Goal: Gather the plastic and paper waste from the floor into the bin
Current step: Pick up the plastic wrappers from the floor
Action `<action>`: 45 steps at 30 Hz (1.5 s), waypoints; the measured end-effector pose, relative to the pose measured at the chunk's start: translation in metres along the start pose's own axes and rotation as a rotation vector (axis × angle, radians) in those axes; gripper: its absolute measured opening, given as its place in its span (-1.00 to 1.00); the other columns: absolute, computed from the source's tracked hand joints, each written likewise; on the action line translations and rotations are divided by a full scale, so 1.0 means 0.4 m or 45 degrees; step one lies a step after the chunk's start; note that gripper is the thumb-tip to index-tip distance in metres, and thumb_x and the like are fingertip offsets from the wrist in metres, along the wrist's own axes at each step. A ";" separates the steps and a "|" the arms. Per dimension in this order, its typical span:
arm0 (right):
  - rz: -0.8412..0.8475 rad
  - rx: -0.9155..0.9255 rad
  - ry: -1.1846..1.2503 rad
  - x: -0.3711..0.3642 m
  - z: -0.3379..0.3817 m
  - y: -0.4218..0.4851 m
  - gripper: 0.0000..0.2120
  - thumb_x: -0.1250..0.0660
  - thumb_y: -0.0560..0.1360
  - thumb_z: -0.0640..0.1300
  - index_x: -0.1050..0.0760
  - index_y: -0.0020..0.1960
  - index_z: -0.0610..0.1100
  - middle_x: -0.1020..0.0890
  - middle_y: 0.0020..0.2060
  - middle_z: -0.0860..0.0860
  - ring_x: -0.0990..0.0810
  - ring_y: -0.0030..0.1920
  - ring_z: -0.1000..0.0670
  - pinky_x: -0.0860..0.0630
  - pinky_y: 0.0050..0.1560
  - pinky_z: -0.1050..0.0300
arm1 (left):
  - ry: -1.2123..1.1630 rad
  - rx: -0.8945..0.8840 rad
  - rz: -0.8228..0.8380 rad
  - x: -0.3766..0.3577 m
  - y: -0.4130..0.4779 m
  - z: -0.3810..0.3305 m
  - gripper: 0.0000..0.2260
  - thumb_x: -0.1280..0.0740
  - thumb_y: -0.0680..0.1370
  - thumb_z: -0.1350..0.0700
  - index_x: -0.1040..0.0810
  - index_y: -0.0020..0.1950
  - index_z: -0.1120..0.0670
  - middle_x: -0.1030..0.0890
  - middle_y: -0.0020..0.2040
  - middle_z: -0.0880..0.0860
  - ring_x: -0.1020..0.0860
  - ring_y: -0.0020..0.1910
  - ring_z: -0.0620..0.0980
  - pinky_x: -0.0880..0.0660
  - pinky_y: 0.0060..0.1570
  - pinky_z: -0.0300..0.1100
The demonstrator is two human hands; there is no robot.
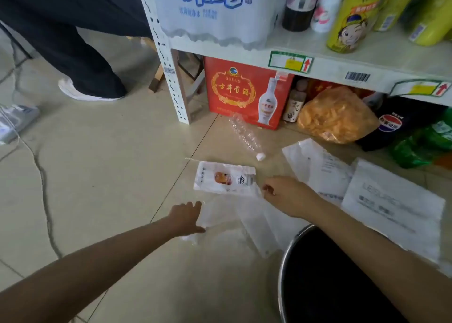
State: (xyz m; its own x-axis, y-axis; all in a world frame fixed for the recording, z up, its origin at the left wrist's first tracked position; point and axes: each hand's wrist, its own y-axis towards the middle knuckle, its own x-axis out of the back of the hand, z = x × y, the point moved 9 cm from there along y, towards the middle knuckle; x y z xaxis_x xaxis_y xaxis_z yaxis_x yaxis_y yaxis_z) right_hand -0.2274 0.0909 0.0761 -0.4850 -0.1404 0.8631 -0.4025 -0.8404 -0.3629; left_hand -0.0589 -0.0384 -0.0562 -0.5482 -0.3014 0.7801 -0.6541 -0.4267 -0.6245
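A clear plastic bag (234, 215) lies flat on the tiled floor between my hands. My left hand (187, 217) rests on its left edge, fingers spread. My right hand (285, 194) pinches the bag's upper right corner. Just beyond lies a white printed plastic packet (223, 178). Farther back is an empty clear bottle (244, 134) with a white cap. White paper sheets (318, 166) and a white envelope (391, 207) lie to the right. The dark bin (288, 256) stands at bottom right, partly under my right forearm.
A white shelf post (171, 78) stands ahead with a red liquor box (244, 90), an orange snack bag (335, 114) and drink bottles beneath the shelf. Another person's leg and white shoe (85, 90) are at upper left. A cable (44, 188) and power strip lie at left.
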 end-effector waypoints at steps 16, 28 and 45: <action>0.147 -0.038 -0.072 -0.029 0.042 0.217 -0.82 -0.13 0.55 -0.13 -0.50 -0.05 -0.15 -0.63 0.00 -0.14 -0.56 -0.04 -0.13 -0.39 -0.14 0.09 | -0.335 0.402 -0.557 0.381 0.070 0.314 -0.67 -0.14 0.47 0.27 -0.57 0.11 0.03 -0.60 0.17 0.15 -0.55 0.13 0.20 -0.45 0.05 -0.09; 0.327 0.087 -0.337 -0.514 0.292 0.392 -0.41 -0.30 0.50 -0.22 -0.13 0.44 -0.24 -0.21 0.45 -0.27 -0.26 0.43 -0.26 -0.36 0.32 -0.17 | -0.496 0.457 -0.252 0.169 0.104 0.418 -0.64 -0.14 0.49 0.20 -0.38 0.28 0.07 -0.55 0.20 0.19 -0.52 0.16 0.20 -0.41 0.00 -0.09; -0.394 0.127 0.592 -0.107 0.462 0.370 -0.85 -0.12 0.57 -0.25 -0.36 0.12 -0.23 -0.63 -0.01 -0.19 -0.59 0.00 -0.19 -0.26 -0.33 0.23 | -1.106 0.432 -0.482 0.315 0.002 0.424 -0.65 -0.06 0.53 -0.02 -0.49 0.17 0.08 -0.50 0.18 0.22 -0.53 0.02 0.21 -0.44 0.04 -0.03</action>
State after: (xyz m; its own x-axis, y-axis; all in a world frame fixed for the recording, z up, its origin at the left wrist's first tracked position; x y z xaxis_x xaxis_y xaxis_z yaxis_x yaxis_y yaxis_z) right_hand -0.1227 -0.1242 0.0502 -0.6562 0.3470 0.6701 -0.5161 -0.8542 -0.0630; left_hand -0.0403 -0.2213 0.0477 0.3237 -0.5554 0.7660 -0.4495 -0.8027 -0.3920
